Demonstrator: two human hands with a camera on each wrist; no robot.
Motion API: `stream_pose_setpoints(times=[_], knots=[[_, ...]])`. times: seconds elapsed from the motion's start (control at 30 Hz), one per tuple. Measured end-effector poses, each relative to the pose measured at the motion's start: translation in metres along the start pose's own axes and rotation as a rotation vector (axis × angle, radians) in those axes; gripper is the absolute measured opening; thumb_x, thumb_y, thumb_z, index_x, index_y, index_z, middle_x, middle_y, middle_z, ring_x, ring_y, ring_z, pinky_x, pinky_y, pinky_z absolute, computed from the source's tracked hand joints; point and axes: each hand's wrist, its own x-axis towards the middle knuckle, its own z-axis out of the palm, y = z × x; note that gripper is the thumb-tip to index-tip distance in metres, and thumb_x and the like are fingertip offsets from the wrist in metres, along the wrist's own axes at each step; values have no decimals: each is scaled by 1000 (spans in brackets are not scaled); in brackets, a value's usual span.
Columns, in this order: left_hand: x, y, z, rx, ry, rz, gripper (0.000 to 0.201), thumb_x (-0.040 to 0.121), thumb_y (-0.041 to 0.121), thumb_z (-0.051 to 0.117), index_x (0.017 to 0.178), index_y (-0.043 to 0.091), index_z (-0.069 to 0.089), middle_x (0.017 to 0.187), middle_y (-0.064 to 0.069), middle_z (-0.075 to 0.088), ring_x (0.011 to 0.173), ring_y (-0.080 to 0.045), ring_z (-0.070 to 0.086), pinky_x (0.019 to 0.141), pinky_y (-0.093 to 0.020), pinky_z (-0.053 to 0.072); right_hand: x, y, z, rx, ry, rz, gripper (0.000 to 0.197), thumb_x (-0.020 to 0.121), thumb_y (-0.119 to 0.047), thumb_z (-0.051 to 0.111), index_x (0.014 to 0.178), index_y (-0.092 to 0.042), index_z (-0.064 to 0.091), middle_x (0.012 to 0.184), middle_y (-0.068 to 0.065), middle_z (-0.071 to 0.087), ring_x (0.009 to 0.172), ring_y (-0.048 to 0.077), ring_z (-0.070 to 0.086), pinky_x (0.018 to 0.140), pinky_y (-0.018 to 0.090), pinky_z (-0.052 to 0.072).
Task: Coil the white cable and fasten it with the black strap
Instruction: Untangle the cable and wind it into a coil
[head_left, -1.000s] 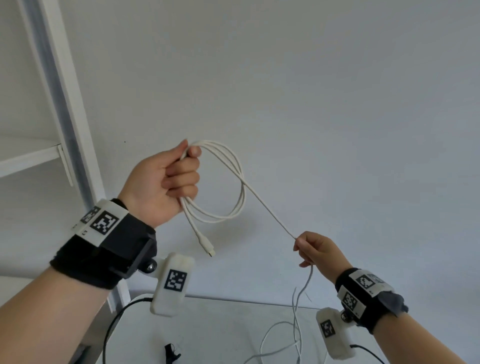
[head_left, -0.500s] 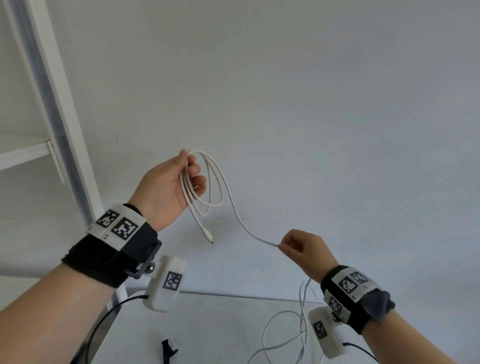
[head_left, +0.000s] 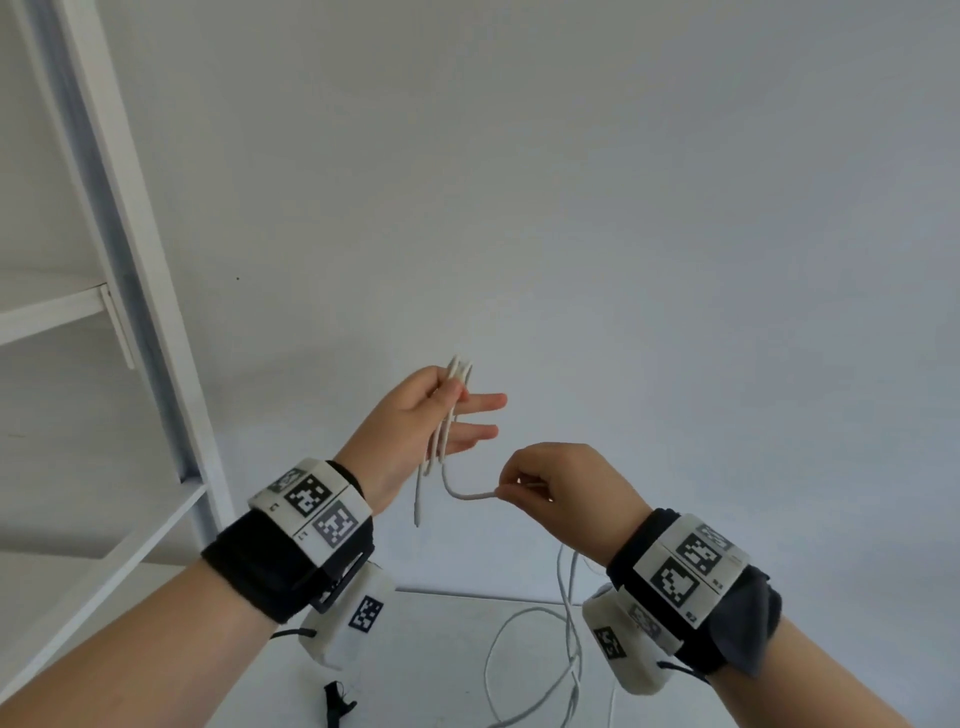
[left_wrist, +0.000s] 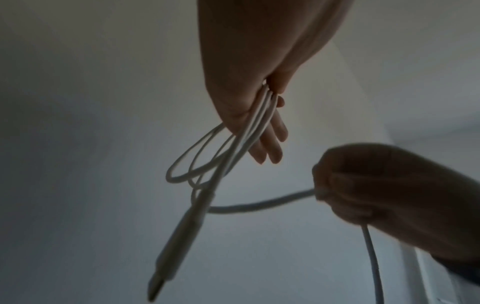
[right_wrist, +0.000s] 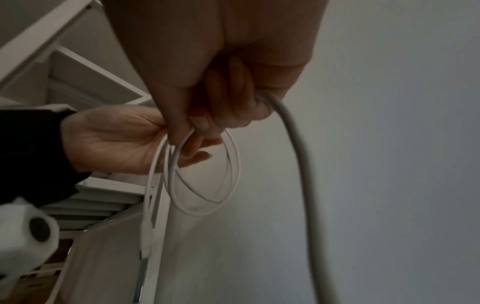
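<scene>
My left hand (head_left: 453, 391) is raised in front of the wall and pinches a few loops of the white cable (head_left: 440, 448) between thumb and forefinger, its other fingers stretched out. The loops hang below the hand, and the connector end (left_wrist: 176, 246) dangles lowest. Just to the right and lower, my right hand (head_left: 511, 491) pinches the running length of the cable, which bends up into the coil. The rest of the cable (head_left: 569, 613) drops from the right hand to the table. A small black strap (head_left: 336, 702) lies on the table under my left wrist.
A white table (head_left: 441, 639) stands below against a plain pale wall, with slack cable lying on it. A white shelf frame (head_left: 130, 249) rises at the left, close to my left forearm.
My right hand has risen and moved left, close under my left hand. The coil has turned edge-on, and my left hand's lower fingers have straightened out.
</scene>
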Motion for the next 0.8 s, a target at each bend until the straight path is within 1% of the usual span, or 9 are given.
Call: stream_pose_setpoints(times=[0.07, 0.2, 0.27, 0.33, 0.4, 0.5, 0.6, 0.7, 0.8], knots=[[-2, -2, 3, 63, -20, -12, 24, 100, 26, 35, 86, 9, 46, 106, -1, 74, 88, -26, 72, 83, -33, 55, 3, -7, -3, 8, 24, -47, 14, 86, -26, 59, 81, -15, 66, 69, -7, 59, 59, 4, 46, 63, 27, 46], [-8, -6, 7, 267, -42, -3, 24, 99, 26, 36, 92, 6, 49, 93, 3, 70, 69, -18, 73, 58, -14, 49, 12, -15, -12, 58, 134, -73, 12, 84, -21, 63, 78, -12, 67, 60, -17, 51, 55, -3, 44, 58, 18, 40], [-10, -8, 8, 302, -85, -2, 29, 99, 28, 35, 96, 3, 49, 82, 5, 66, 63, -28, 71, 59, -22, 50, 16, -17, -17, 53, 153, -72, 12, 84, -21, 63, 79, -11, 68, 64, -8, 56, 57, 2, 46, 58, 24, 42], [-12, -9, 10, 308, -107, 7, 28, 100, 27, 34, 91, 6, 50, 66, 4, 67, 48, -24, 60, 61, -35, 53, 19, -18, -19, 54, 162, -77, 11, 84, -22, 63, 78, -14, 67, 66, -4, 58, 59, 8, 48, 59, 27, 45], [-11, -9, 11, 299, -104, 24, 28, 100, 24, 34, 82, 8, 48, 55, 2, 63, 41, -16, 43, 52, -32, 49, 21, -18, -20, 53, 182, -76, 12, 84, -23, 63, 77, -14, 67, 66, -4, 58, 60, 9, 48, 59, 28, 45], [-9, -10, 12, 334, -77, 29, 30, 100, 24, 35, 80, 3, 45, 49, 3, 46, 42, -12, 32, 45, -24, 30, 23, -19, -19, 77, 200, -55, 13, 84, -24, 63, 80, -12, 67, 69, -3, 60, 62, 7, 49, 62, 27, 46], [-7, -11, 9, 418, -78, 25, 34, 99, 23, 37, 77, -1, 47, 48, 5, 39, 41, -7, 29, 45, -20, 25, 25, -18, -18, 77, 179, -31, 14, 83, -25, 64, 80, -12, 68, 73, 0, 65, 67, 11, 54, 66, 30, 48], [-11, 0, 9, 441, -59, 94, 34, 98, 22, 41, 66, 13, 48, 41, 12, 40, 39, -4, 30, 47, -21, 24, 25, -27, -33, 39, 164, -80, 15, 82, -29, 65, 78, -15, 69, 69, -2, 64, 65, 10, 54, 64, 29, 48], [-8, 17, 15, 458, 7, 264, 32, 98, 20, 41, 70, 4, 48, 43, 10, 38, 39, -2, 32, 45, -18, 24, 25, -29, -41, 86, 375, -151, 18, 80, -32, 65, 75, -15, 67, 65, -2, 64, 59, 9, 55, 57, 19, 44]])
